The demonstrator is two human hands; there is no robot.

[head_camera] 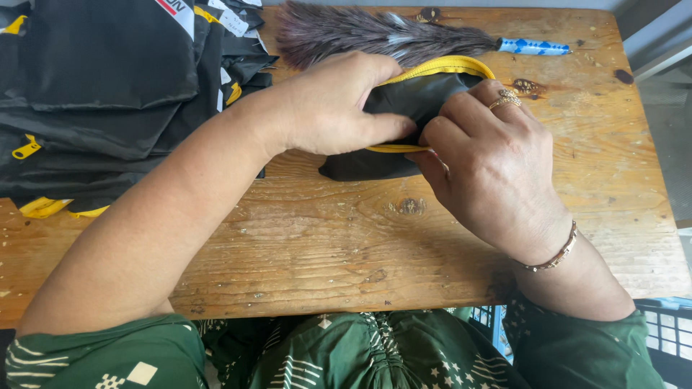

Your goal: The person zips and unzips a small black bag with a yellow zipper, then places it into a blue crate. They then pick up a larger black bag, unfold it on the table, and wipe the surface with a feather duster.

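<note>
Where both grip: black pouch pinched between left hand and right hand.

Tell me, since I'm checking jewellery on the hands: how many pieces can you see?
2: a gold ring on a finger of the right hand, and a beaded bracelet round that wrist. The left hand shows none, though its fingers are partly hidden.

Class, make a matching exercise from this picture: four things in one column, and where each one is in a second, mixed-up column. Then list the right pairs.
Things:
1. feather duster
2. black pouch
3. pile of black bags
4. bracelet

Places:
A. on the right wrist
B. far edge of the table
C. between both hands
D. left side of the table

Pairs: 1-B, 2-C, 3-D, 4-A
</note>
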